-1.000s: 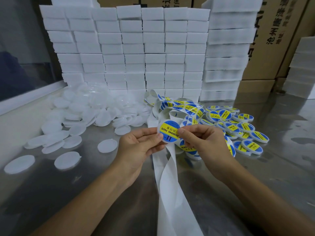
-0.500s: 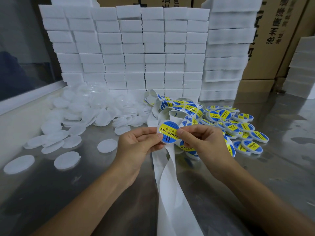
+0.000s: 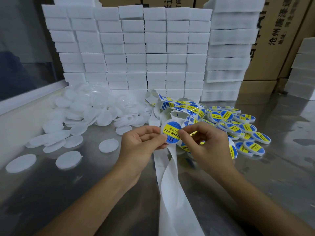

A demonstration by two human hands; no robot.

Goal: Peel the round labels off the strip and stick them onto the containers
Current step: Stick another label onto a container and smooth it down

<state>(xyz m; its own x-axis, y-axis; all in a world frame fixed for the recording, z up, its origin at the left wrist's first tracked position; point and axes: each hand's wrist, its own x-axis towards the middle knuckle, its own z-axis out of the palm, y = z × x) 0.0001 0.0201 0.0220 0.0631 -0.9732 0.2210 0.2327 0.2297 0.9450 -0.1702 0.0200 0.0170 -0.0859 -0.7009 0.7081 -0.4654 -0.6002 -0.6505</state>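
Soft, even overhead light fills the scene, slightly dim and cool. The brushed steel tabletop (image 3: 281, 150) carries hazy reflections and faint smudged shadows, with no hard glare. The stacked white foam blocks (image 3: 136, 48) look slightly washed out. Wide-angle distortion bows the frame edges; the nearest forearms are softly blurred.

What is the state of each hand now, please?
Left hand: closed, pinching the left edge of the round blue and yellow label.
Right hand: closed, pinching the right edge of the same label.
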